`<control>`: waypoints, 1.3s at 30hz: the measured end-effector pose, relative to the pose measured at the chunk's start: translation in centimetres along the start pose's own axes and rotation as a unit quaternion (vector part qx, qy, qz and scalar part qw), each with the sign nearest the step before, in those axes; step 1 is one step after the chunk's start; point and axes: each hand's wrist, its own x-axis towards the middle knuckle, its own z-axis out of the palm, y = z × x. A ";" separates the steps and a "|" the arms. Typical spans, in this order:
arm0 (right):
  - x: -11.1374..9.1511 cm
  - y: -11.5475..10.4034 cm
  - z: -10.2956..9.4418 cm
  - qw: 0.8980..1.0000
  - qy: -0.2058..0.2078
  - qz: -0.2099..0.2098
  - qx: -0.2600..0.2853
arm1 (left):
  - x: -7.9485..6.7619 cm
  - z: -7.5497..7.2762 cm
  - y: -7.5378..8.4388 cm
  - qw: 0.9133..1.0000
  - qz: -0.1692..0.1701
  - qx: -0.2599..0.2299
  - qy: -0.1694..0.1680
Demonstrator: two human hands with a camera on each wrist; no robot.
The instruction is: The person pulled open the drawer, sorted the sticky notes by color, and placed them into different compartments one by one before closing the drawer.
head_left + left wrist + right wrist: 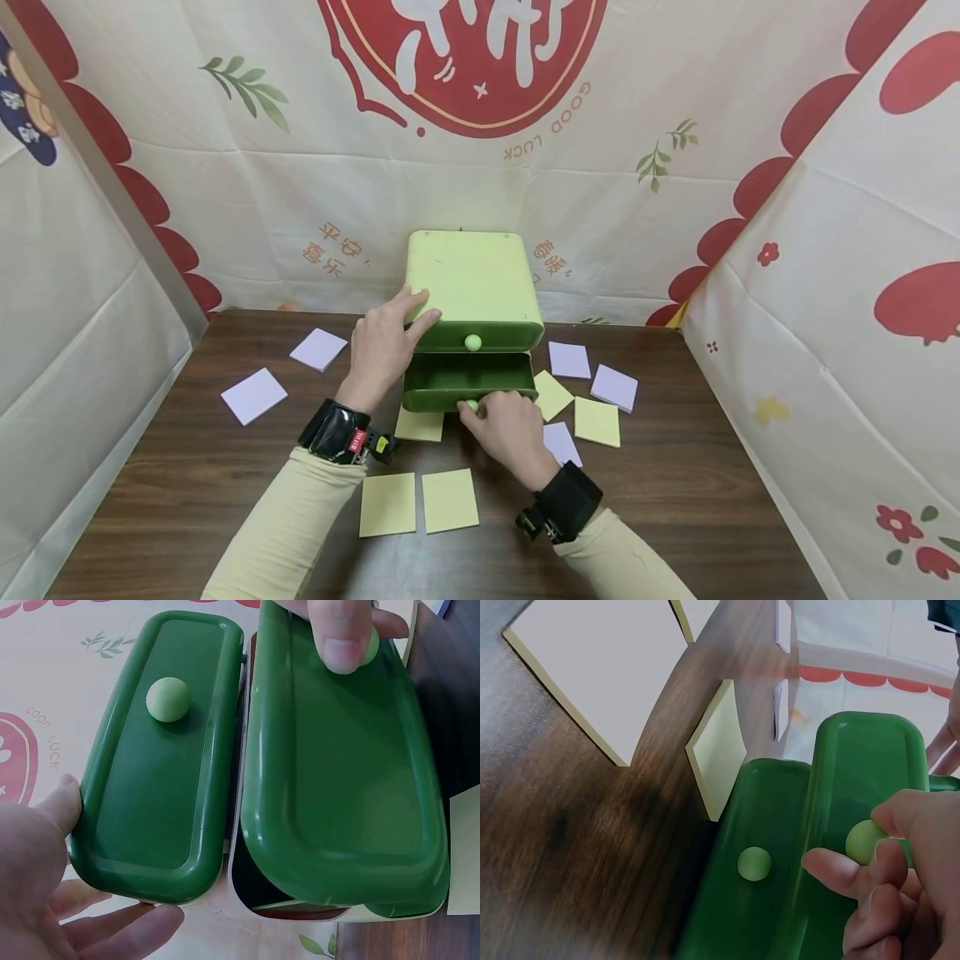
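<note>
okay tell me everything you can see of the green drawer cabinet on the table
The boxy, pale yellow-green drawer cabinet with rounded corners, perhaps painted metal or plastic, stands upright on the brown wood-look table. Three darker green drawer fronts show, bearing round light-green knobs; the middle drawer is pulled out, the others look shut. The left hand rests against the cabinet's upper left edge; the right hand pinches the open drawer's knob.

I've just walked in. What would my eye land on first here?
Probably the green cabinet near the table's far edge, one drawer out, its knob in the person's right grip. Next, likely the big red emblem on the cloth behind. Then the yellow notes and lilac notes scattered around the cabinet.
</note>
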 end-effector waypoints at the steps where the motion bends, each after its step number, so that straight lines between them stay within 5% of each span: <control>1: -0.1 0.0 0.0 1.000 0.000 -0.001 0.000 | 0.0 0.0 0.0 1.000 0.000 0.000 0.000; 14: -1.6 -0.2 -0.5 1.000 -0.027 0.004 0.013 | -0.1 -0.1 0.0 1.000 -0.002 0.002 0.002; 39: -3.1 -0.1 -0.2 1.000 -0.010 -0.011 0.011 | -0.1 0.1 0.0 1.000 0.002 0.001 0.004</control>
